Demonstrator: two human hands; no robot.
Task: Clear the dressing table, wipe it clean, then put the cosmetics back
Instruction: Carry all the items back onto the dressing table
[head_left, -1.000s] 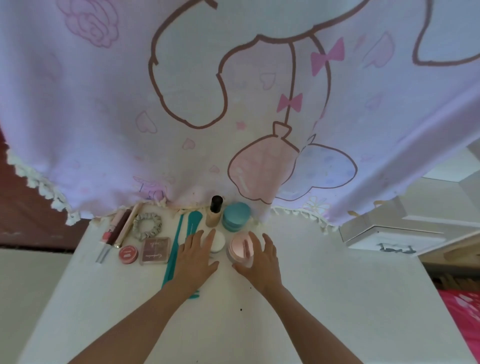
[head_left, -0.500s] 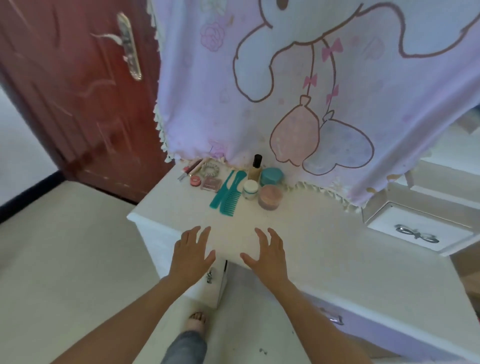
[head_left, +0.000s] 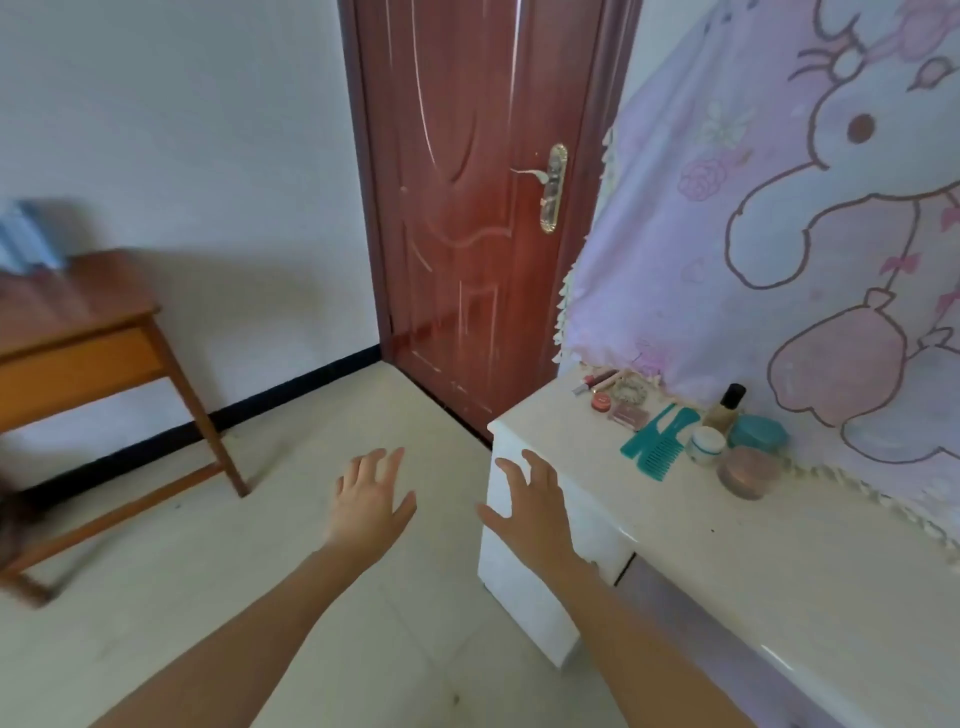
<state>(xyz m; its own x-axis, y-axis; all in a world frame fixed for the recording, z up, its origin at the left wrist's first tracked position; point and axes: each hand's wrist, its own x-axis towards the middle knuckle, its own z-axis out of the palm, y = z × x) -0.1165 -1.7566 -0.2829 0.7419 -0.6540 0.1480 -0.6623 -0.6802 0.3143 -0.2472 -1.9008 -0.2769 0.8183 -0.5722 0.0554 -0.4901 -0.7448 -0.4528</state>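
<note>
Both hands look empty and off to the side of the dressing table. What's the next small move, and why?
Probably swing back right and reach the right hand to the pink jar, the nearest cosmetic. Both it and the left hand are open and empty, over the floor and table corner, while every item stands on the dressing table.

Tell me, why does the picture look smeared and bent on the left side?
Head view: the wooden side table is motion-blurred; the wide-angle lens bows the door; the cosmetics by the teal comb look sharper; daylight is soft, with glare on the dressing table edge.

left hand (head_left: 370, 500): empty, fingers spread, palm down | right hand (head_left: 531, 506): empty, fingers spread | forearms extended forward
</note>
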